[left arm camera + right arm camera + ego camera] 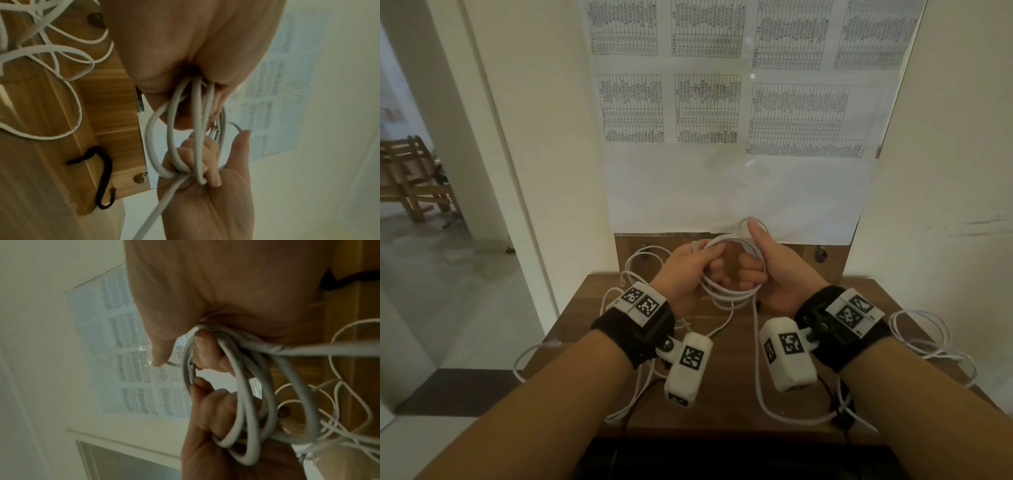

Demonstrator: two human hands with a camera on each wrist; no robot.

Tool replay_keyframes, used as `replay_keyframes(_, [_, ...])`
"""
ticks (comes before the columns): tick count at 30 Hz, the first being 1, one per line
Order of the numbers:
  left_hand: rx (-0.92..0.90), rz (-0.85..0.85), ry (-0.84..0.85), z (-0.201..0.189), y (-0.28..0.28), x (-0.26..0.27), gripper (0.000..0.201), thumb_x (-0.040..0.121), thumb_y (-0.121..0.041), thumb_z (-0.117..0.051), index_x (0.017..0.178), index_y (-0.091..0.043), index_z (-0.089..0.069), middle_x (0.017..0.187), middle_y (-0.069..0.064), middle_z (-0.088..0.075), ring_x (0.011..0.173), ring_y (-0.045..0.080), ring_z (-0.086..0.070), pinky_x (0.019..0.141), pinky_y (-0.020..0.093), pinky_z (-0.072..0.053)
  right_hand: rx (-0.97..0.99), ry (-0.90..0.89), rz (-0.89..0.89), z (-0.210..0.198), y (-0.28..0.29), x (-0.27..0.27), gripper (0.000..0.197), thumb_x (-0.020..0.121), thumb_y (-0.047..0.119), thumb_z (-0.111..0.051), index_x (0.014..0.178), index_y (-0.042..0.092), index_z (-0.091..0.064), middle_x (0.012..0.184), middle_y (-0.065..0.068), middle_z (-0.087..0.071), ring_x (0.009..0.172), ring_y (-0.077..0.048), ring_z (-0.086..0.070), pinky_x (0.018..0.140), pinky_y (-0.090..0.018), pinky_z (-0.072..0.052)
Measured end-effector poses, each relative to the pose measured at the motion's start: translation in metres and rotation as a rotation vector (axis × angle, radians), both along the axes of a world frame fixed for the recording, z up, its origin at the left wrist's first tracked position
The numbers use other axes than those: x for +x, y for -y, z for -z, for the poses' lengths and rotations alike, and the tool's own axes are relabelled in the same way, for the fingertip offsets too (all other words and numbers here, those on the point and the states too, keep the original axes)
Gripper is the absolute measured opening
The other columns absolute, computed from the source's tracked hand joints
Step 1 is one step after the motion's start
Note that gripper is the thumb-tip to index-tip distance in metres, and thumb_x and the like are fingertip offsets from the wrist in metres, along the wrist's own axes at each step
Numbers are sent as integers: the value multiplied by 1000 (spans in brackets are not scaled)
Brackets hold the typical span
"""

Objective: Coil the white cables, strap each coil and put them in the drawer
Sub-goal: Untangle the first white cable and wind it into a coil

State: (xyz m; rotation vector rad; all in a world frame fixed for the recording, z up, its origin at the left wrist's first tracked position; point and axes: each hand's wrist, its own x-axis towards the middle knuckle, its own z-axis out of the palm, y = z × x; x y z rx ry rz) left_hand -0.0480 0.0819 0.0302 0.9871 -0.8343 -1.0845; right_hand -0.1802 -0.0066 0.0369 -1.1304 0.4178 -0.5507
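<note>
Both hands hold one coil of white cable [732, 295] up over the wooden table [729, 359]. My left hand [705, 267] grips the coil's left side, fingers curled through the loops. On the other side my right hand [755, 270] grips the loops, its thumb pointing up. The left wrist view shows the loops [170, 129] running from the left hand's fist down into the right palm [205, 203]. From the right hand the coil's tail [756, 370] drops to the table front. A black strap [102, 178] lies on the wood.
Loose white cables lie tangled at the table's back left [640, 267] and hang over its right edge [928, 335]. A wall with printed sheets [705, 109] stands close behind. A doorway with a wooden chair [410, 171] opens to the left.
</note>
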Motion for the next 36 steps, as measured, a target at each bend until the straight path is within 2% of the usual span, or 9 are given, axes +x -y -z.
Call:
replay_keyframes(3, [0,50,-94,-2,-1,-3,17,103,-15,-49,95,-9,-63,53,-5,-49,58,12,-57,56,21,-51,4,-8,96,4,4,1,55,84,67,-54,83,12,-54,54,4,-26,42,-9,-23,46,-24,-26])
replay_keyframes(10, [-9,110,-323,-10,-3,-13,31,93,-37,-56,71,-17,-47,41,-8,-21,34,7,-19,43,22,-11,-105,-28,186,-3,-6,2,51,97,63,-43,79,17,-55,54,2,-35,46,-12,-31,43,-24,-33])
replay_keyframes(13, [37,3,-203,-13,3,-11,38,102,-36,-49,69,-19,-42,41,-8,-21,32,7,-18,36,19,-13,-273,-57,114,-3,-12,0,71,92,68,-49,108,2,-67,90,-32,-61,79,-36,-60,75,-46,-55])
replay_keyframes(16, [57,-55,-124,-12,6,-7,39,104,-33,-49,68,-19,-42,43,-7,-23,32,7,-20,32,18,-19,-133,0,80,-2,-16,-4,94,87,77,-34,132,-1,-59,130,-39,-54,109,-43,-59,105,-62,-44])
replay_keyframes(19, [73,-52,-149,-9,6,-2,40,106,-34,-45,69,-19,-42,46,-8,-28,33,6,-20,31,18,-21,-51,86,171,-2,-18,-8,62,104,50,-32,128,-2,-58,126,-28,-59,108,-39,-61,102,-55,-47])
replay_keyframes(23, [76,-148,-101,-6,6,-2,33,106,-33,-46,82,-12,-56,55,-3,-51,34,6,-28,33,18,-23,-233,-9,253,0,-22,-3,18,106,23,-44,106,8,-54,105,-20,-61,92,-29,-62,86,-47,-50])
replay_keyframes(25, [71,-178,-46,-6,7,-4,29,105,-32,-47,94,-9,-61,63,2,-62,35,6,-32,33,18,-26,-312,-50,266,-1,-24,1,17,105,24,-45,100,10,-53,99,-16,-58,86,-24,-59,82,-43,-48])
replay_keyframes(29, [63,-235,10,-6,6,-2,28,105,-33,-49,86,-14,-57,62,1,-67,41,9,-41,38,20,-32,-392,-96,378,-2,-23,0,33,105,33,-39,90,12,-59,96,-19,-61,87,-29,-56,80,-45,-48])
replay_keyframes(36, [3,-224,-14,0,7,11,43,105,-37,-48,66,-22,-37,48,-6,-31,38,9,-26,37,21,-26,-253,-36,526,-1,-16,-5,26,108,22,-38,105,10,-61,109,-21,-71,98,-31,-73,82,-40,-62])
